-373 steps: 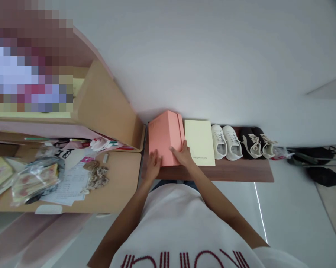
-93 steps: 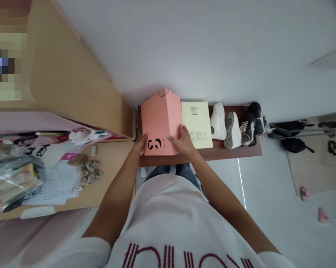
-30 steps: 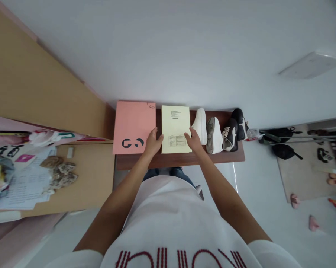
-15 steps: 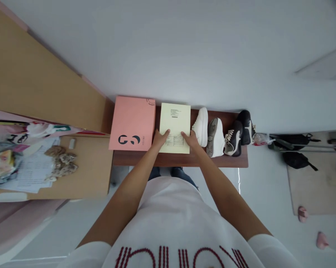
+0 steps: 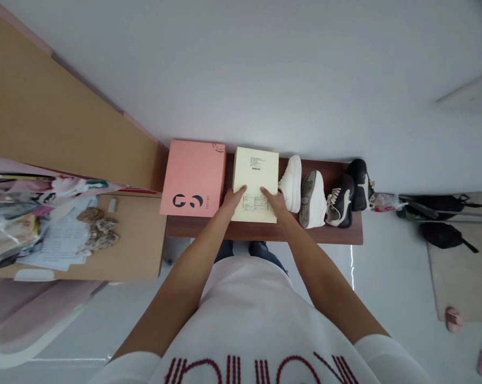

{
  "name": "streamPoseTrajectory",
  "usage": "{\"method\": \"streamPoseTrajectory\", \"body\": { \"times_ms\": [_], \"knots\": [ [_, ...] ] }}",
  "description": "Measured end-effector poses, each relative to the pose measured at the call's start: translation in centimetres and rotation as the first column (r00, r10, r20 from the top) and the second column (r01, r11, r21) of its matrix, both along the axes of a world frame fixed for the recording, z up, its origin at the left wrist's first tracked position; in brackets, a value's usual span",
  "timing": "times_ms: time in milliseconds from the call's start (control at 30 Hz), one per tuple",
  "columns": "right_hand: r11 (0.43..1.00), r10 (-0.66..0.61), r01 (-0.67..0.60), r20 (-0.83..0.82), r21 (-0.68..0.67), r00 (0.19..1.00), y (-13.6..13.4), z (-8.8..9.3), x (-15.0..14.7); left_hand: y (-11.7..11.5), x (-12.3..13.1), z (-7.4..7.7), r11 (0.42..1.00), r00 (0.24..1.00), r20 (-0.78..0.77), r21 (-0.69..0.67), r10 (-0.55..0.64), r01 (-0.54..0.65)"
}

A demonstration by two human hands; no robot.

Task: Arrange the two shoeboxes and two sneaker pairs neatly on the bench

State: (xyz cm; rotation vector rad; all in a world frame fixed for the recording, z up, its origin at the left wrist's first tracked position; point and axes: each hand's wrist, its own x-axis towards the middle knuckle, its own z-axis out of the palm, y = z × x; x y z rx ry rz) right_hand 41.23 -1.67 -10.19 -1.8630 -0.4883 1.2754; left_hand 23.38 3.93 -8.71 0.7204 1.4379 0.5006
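This is a home: sneakers (image 5: 313,200) line my low counter (image 5: 260,233), papers (image 5: 57,234) litter the wooden counter (image 5: 137,237) at left, a pink slipper (image 5: 454,320) lies lower right.

White short-sleeved T-shirt (image 5: 241,314), dark red lettering (image 5: 241,370) across front, blue jeans (image 5: 249,248), bare forearms (image 5: 324,288), left hand (image 5: 233,199) and right hand (image 5: 273,200) ungloved.

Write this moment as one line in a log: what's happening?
left hand: on cream box | right hand: on cream box | beside: pink box, white shoes
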Motion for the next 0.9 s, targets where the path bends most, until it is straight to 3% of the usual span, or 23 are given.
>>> {"method": "streamPoseTrajectory", "body": {
  "times_ms": [100, 267, 333, 467, 567, 700, 900],
  "knots": [
    [0.999, -0.034, 0.035, -0.017, 0.013, 0.999, -0.9, 0.6, 0.6, -0.9, -0.1, 1.5, 0.999, 0.999, 0.031, 0.033, -0.029, 0.028],
    [0.996, -0.044, 0.047, -0.043, 0.072, 0.998, -2.4, 0.9, 1.2, -2.1, -1.9, 4.1, 0.962, 0.975, -0.134, 0.188, -0.175, 0.198],
    [0.995, -0.013, 0.018, -0.052, 0.094, 0.999, -2.6, 0.9, 1.1, -2.4, -2.9, 5.1, 0.949, 0.972, -0.133, 0.227, -0.193, 0.219],
    [0.986, 0.092, -0.08, -0.077, 0.145, 0.993, -2.2, 1.3, 0.0, -3.3, -4.6, 6.5, 0.97, 0.962, 0.136, 0.093, -0.235, 0.224],
    [0.975, 0.139, -0.138, 0.009, 0.176, 0.99, -1.8, 1.7, -0.9, -4.0, -5.4, 7.0, 0.979, 0.936, 0.289, 0.023, -0.201, 0.203],
    [0.98, 0.141, -0.155, 0.116, 0.127, 0.983, -1.4, 2.5, -1.9, -4.3, -5.8, 7.3, 0.992, 0.954, 0.269, 0.04, -0.129, 0.123],
    [0.964, 0.242, -0.246, 0.051, 0.099, 0.969, -1.5, 5.1, -3.9, -4.2, -4.9, 8.0, 0.991, 0.984, 0.149, 0.1, -0.098, 0.084]
  ]
}}
